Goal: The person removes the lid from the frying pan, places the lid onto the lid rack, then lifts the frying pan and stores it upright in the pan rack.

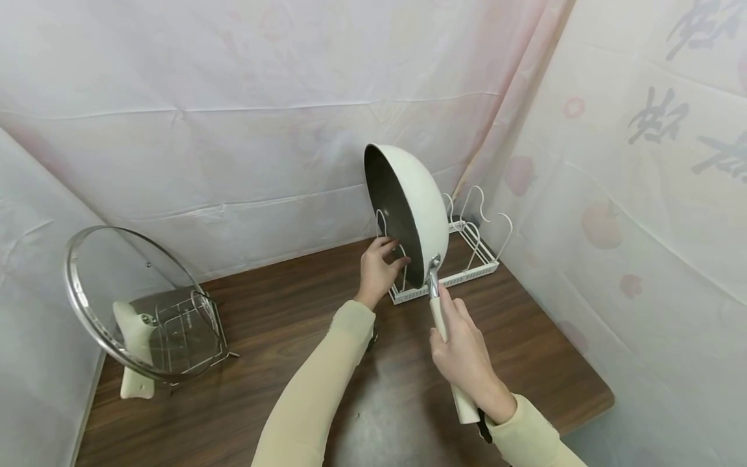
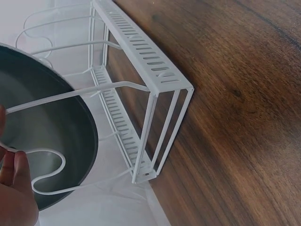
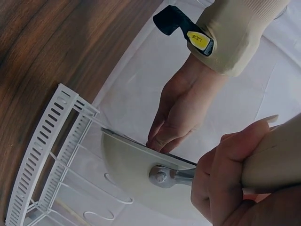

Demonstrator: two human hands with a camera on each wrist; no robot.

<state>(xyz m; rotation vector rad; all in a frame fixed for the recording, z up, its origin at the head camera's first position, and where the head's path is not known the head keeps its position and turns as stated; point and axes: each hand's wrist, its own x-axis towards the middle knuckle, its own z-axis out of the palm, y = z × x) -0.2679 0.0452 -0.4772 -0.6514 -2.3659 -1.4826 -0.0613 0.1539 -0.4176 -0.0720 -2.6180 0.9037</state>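
Note:
A white wok (image 1: 423,188) with a dark inside stands on edge in a white wire pot rack (image 1: 469,275), its open side facing left. My right hand (image 1: 463,350) grips the wok's cream handle (image 3: 277,155). At the rack's left end my left hand (image 1: 378,269) pinches a wire divider (image 2: 56,96), in front of the wok's dark inside. In the left wrist view, only some fingers (image 2: 21,179) of that hand show at the left edge. The right wrist view shows the left hand behind the wok's rim, its fingertips partly hidden.
On the left, a glass lid (image 1: 78,292) with a steel rim and cream handle (image 1: 134,334) leans upright in a small wire stand (image 1: 218,331). The brown wooden table (image 1: 280,311) meets pale printed curtains (image 1: 262,162) behind and at the sides.

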